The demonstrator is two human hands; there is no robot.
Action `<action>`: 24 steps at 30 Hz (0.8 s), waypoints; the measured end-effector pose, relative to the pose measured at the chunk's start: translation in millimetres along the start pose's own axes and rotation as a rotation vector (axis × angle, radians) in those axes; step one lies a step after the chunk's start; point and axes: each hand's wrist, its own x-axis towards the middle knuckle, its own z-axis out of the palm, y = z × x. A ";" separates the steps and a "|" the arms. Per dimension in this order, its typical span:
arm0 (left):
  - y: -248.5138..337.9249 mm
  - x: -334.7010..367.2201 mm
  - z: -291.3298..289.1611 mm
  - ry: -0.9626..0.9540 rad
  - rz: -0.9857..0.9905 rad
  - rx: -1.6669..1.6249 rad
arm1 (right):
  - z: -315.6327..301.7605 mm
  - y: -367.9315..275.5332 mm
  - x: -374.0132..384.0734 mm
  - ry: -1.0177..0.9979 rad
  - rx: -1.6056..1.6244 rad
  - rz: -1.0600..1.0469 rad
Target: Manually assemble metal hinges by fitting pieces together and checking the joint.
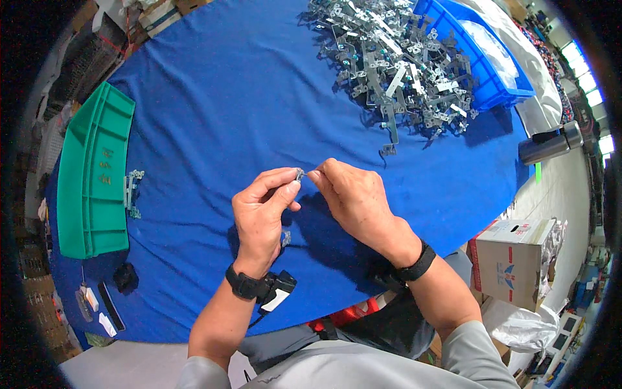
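My left hand (258,217) is closed in a pinch on a metal bracket (299,174) over the middle of the blue cloth. One end of it shows between thumb and forefinger; a similar metal end (286,238) shows below the palm, and the rest is hidden. Right beside that upper end, my right hand (360,202) pinches thumb against forefinger. A tiny piece seems to be between those fingertips, too small to name. Beyond my hands lies a large heap of metal brackets (395,81), with one bracket (389,133) sticking out toward me.
A green plastic bin (94,220) lies at the left, with several brackets (132,194) beside it. At the far right, a blue crate (495,97) adjoins the heap, near a metal flask (551,144). Small tools (111,306) lie near left; a cardboard box (512,259) stands right of the table.
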 end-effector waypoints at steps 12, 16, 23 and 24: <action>-0.8 0.3 -0.8 0.003 -0.021 -0.025 | -1.2 -5.2 1.3 0.036 0.060 -0.001; -1.9 0.4 -1.7 -0.004 -0.013 -0.027 | -0.7 -1.9 0.7 0.036 0.049 -0.041; -1.3 0.2 -1.5 0.000 -0.017 -0.034 | -0.1 -4.7 1.2 0.067 0.069 -0.031; -1.4 0.2 -1.7 -0.002 -0.017 -0.030 | -0.3 -3.4 1.0 0.057 0.066 -0.038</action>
